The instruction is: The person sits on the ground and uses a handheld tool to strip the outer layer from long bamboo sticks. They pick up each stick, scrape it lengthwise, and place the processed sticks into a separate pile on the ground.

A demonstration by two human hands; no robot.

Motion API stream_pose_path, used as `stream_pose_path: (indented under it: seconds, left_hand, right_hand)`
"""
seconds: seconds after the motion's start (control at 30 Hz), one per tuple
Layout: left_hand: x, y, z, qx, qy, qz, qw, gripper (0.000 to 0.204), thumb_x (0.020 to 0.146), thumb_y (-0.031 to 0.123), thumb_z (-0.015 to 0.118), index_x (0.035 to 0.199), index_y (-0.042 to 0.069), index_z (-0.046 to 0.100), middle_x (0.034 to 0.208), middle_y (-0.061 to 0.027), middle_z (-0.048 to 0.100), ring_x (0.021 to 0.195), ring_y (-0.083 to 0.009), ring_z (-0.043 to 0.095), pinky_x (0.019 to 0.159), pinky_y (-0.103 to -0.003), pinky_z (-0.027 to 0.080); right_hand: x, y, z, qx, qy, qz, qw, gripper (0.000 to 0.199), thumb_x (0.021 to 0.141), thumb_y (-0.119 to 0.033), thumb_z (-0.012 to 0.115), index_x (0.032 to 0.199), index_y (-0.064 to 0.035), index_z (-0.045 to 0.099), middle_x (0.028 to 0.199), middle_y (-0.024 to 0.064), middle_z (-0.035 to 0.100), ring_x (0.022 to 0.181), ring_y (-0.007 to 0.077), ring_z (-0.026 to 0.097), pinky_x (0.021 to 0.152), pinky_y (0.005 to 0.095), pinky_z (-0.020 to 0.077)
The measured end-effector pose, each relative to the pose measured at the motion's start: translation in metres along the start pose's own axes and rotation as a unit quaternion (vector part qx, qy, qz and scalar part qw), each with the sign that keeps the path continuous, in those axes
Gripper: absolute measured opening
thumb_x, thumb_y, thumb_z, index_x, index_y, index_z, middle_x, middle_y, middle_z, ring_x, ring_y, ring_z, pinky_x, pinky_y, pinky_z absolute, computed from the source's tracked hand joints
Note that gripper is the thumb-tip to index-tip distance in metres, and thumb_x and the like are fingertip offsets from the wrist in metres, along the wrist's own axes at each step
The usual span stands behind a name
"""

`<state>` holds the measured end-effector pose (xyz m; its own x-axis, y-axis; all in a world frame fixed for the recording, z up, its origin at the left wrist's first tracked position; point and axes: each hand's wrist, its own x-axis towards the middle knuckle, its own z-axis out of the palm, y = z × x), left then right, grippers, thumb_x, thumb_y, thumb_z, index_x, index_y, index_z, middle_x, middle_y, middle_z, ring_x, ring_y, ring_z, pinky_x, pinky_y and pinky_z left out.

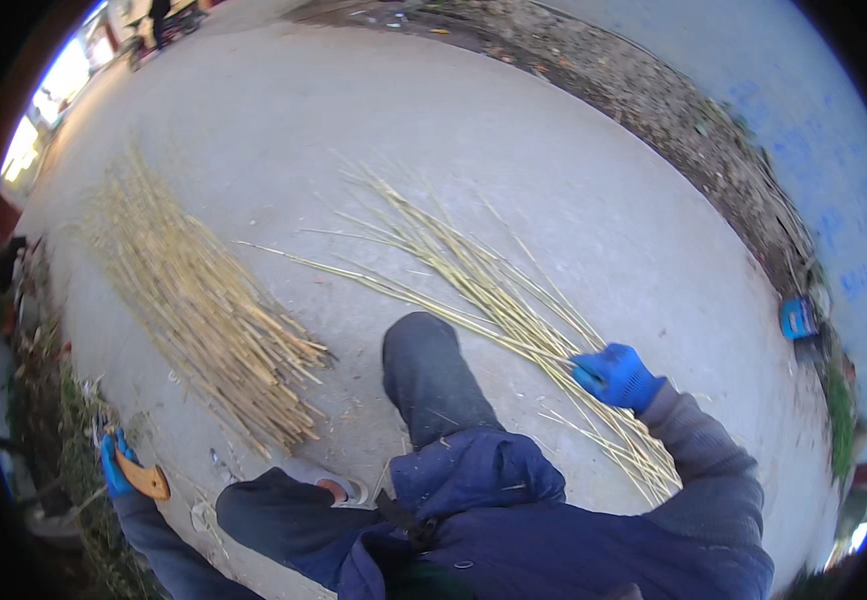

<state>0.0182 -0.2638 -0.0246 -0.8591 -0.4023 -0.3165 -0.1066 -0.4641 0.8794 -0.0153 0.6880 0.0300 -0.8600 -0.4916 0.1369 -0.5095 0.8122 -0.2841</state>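
Observation:
In a blue glove, my right hand (617, 377) is closed on thin stalks at the near end of a loose pile of yellow-green stalks (493, 285). A few long stalks run from it up and to the left, over the others. My left hand (113, 462), also in a blue glove, is far out at the left, beside the weeds. It is closed on a tool with a curved wooden handle (143, 478); the tool's other end cannot be made out. A thicker bundle of dry tan stalks (218, 310) lies on the ground between my left hand and my knee.
My bent knee (433, 375) rises between the two piles. Green weeds (83, 450) edge the concrete ground (283, 120) on the left. A strip of soil and rubble (653, 100) follows the pale wall on the right, with a blue bucket (797, 318) beside it.

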Motion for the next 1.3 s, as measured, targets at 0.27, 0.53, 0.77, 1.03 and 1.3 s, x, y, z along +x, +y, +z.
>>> stream_pose_path:
  seconds: [0.27,0.53,0.77,1.03,1.3]
  left_hand:
    - [0.000,-0.121,0.179,0.387,-0.128,0.048,0.912,0.087,0.087,0.054,0.048,0.154,0.010,0.014,0.158,-0.0155,0.019,0.144,-0.0309,0.020,0.117,-0.046,0.017]
    - [-0.072,-0.157,0.299,0.540,-0.269,0.164,0.781,0.095,0.080,0.050,0.051,0.153,0.006,0.008,0.154,-0.0189,0.020,0.142,-0.0315,0.022,0.117,-0.045,0.017]
    - [-0.068,-0.170,0.341,0.535,-0.235,0.104,0.805,0.091,0.083,0.052,0.051,0.152,0.008,0.014,0.154,-0.0163,0.023,0.142,-0.0303,0.024,0.116,-0.045,0.017]
    - [-0.073,-0.188,0.362,0.539,-0.223,0.047,0.811,0.085,0.086,0.055,0.052,0.152,0.011,0.020,0.154,-0.0133,0.028,0.142,-0.0290,0.025,0.116,-0.045,0.018]
    - [-0.060,-0.186,0.337,0.507,-0.187,-0.013,0.841,0.081,0.089,0.057,0.052,0.152,0.013,0.027,0.154,-0.0104,0.032,0.142,-0.0277,0.027,0.116,-0.044,0.018]
  right_hand:
    - [-0.031,0.103,0.121,-0.107,0.029,0.099,0.989,0.023,0.090,-0.030,0.057,0.076,-0.0124,0.057,0.061,0.0087,0.059,0.057,0.0296,0.059,0.056,0.0434,0.0446]
    - [-0.111,0.136,0.196,-0.097,-0.087,0.341,0.931,0.022,0.090,-0.031,0.051,0.083,-0.0181,0.067,0.078,0.0072,0.071,0.072,0.0270,0.068,0.061,0.0449,0.0446]
    - [-0.197,0.183,0.160,-0.168,-0.167,0.481,0.844,0.020,0.087,-0.020,0.053,0.085,-0.0201,0.073,0.087,0.0057,0.074,0.082,0.0228,0.072,0.068,0.0426,0.0485]
    - [-0.295,0.211,0.077,-0.245,-0.220,0.578,0.747,0.018,0.089,-0.022,0.055,0.095,-0.0205,0.072,0.092,0.0039,0.074,0.088,0.0215,0.071,0.074,0.0423,0.0464]
    - [-0.299,0.194,0.089,-0.261,-0.251,0.545,0.756,0.017,0.088,-0.020,0.054,0.091,-0.0198,0.070,0.087,0.0037,0.074,0.084,0.0218,0.071,0.073,0.0424,0.0444]
